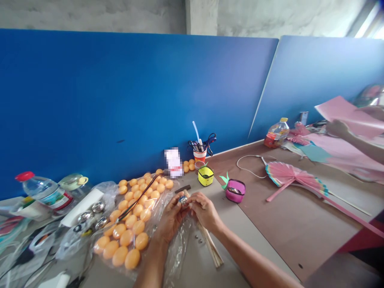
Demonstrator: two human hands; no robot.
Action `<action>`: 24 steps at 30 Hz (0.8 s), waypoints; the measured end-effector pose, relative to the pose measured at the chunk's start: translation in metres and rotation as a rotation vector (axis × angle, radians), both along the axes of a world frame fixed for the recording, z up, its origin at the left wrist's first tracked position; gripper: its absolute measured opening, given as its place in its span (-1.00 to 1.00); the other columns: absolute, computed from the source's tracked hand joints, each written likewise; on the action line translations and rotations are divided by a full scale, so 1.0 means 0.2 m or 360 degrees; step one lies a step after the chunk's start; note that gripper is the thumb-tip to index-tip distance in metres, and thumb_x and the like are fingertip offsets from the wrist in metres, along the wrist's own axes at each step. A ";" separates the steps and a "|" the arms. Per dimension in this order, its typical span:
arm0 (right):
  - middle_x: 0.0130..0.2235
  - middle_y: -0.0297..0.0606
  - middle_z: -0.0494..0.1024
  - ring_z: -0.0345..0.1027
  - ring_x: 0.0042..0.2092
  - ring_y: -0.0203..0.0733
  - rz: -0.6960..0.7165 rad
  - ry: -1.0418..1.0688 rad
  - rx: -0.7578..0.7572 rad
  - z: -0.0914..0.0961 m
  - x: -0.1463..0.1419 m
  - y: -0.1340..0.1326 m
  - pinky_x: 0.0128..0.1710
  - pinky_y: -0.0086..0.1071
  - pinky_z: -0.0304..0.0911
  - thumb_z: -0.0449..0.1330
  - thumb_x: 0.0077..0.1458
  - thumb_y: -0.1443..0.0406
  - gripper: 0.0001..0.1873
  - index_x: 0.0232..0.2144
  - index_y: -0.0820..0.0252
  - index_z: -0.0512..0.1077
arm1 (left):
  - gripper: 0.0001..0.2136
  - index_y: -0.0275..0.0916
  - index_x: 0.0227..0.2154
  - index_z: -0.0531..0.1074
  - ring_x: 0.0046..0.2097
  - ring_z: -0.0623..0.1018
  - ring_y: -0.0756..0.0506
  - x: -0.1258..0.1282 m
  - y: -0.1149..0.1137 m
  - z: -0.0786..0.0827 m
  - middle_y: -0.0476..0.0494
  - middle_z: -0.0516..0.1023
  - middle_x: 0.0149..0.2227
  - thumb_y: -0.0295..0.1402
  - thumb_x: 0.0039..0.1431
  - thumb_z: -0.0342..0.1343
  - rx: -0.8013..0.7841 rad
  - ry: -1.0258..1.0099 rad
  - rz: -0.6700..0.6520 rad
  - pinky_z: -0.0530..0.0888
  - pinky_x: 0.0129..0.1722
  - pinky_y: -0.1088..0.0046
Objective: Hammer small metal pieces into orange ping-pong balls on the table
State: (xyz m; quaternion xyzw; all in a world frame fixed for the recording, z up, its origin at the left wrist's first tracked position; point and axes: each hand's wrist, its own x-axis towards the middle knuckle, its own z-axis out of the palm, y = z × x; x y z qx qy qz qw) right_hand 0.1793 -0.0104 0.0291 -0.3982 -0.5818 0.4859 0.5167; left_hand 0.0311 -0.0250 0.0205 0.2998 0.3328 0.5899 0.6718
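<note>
My left hand [172, 216] is closed around a small shiny silver ball [183, 199], held up over the table. Close against it, my right hand [205, 210] has its fingers pinched together beside the ball; what sits between them is too small to make out. Below my hands lies a bundle of thin wooden sticks [211, 246], with a few tiny metal bits [198, 239] near it. Crumpled clear plastic [177, 256] spreads under my left wrist. Beyond my hands stand a yellow fabric pouch [205, 176] and a purple one [235, 190], each with green leaf-like strips.
Many orange balls [120, 256] in clear plastic cover the left side. Farther left are silver balls [85, 217] and a red-capped bottle [45, 192]. A cup of tools [199, 155] stands by the blue partition. Rightward lie a pink fan [288, 176] and another person's hand [337, 129] holding pink sheets.
</note>
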 end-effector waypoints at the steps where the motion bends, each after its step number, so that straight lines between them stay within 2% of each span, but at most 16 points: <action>1: -0.34 -0.28 0.51 0.28 -0.51 -0.32 -0.0029 -0.0032 0.0062 0.00 0.00 0.00 -0.53 -0.44 0.21 0.12 -0.01 0.27 -0.85 -0.45 0.15 0.50 | -0.70 -0.14 -0.12 0.59 -0.17 0.58 -0.17 0.00 0.00 0.00 -0.15 0.61 -0.08 -0.33 0.03 0.33 0.0009 0.0015 -0.0003 0.49 0.00 0.17; 5: -0.47 -0.36 0.46 0.24 -0.52 -0.29 -0.0021 -0.0091 0.0007 0.01 0.01 0.00 -0.49 -0.43 0.22 0.11 -0.02 0.30 -0.87 -0.42 0.14 0.48 | -0.75 -0.05 -0.16 0.60 -0.10 0.56 -0.25 0.00 0.00 -0.01 -0.14 0.62 -0.11 -0.33 0.04 0.31 0.0040 0.0043 -0.0085 0.43 0.09 0.05; 10: -0.40 -0.31 0.48 0.37 -0.30 -0.19 -0.0144 -0.0192 0.0203 0.02 0.02 0.01 -0.19 -0.34 0.30 0.13 -0.08 0.33 -0.92 -0.51 0.14 0.44 | -0.77 -0.03 -0.17 0.61 -0.08 0.55 -0.26 0.01 0.00 0.00 -0.14 0.62 -0.13 -0.35 0.08 0.28 0.0052 0.0046 -0.0065 0.40 0.11 0.04; 13: -0.48 -0.36 0.44 0.33 -0.40 -0.22 -0.0081 -0.0165 0.0036 0.00 0.01 0.02 -0.33 -0.37 0.27 0.14 -0.06 0.28 -0.93 -0.49 0.14 0.41 | -0.76 -0.05 -0.16 0.60 -0.12 0.55 -0.26 0.02 0.00 0.01 -0.16 0.62 -0.14 -0.35 0.07 0.28 0.0062 0.0051 -0.0102 0.41 0.10 0.02; 17: -0.66 -0.51 0.26 0.10 -0.61 -0.31 0.0032 -0.0051 -0.0256 -0.02 0.00 0.02 -0.57 -0.45 0.08 0.12 -0.02 0.22 -0.90 -0.44 0.12 0.35 | -0.75 -0.04 -0.14 0.60 -0.12 0.56 -0.26 0.02 -0.01 0.02 -0.17 0.62 -0.14 -0.36 0.09 0.27 0.0040 0.0027 -0.0083 0.40 0.09 0.02; 20: -0.65 -0.50 0.26 0.08 -0.60 -0.32 0.0017 -0.0061 -0.0213 -0.01 0.00 0.02 -0.57 -0.46 0.06 0.13 -0.03 0.23 -0.91 -0.46 0.13 0.35 | -0.76 -0.06 -0.15 0.61 -0.14 0.55 -0.24 0.02 -0.01 0.02 -0.18 0.61 -0.12 -0.38 0.08 0.27 0.0034 0.0016 -0.0048 0.41 0.08 0.06; 24: -0.55 -0.41 0.37 0.21 -0.47 -0.27 0.0007 -0.0087 -0.0082 -0.02 0.00 0.02 -0.48 -0.45 0.14 0.12 -0.01 0.24 -0.89 -0.50 0.14 0.36 | -0.77 -0.06 -0.16 0.61 -0.15 0.55 -0.25 0.01 -0.01 0.01 -0.19 0.61 -0.15 -0.38 0.09 0.26 0.0018 -0.0013 -0.0058 0.41 0.09 0.05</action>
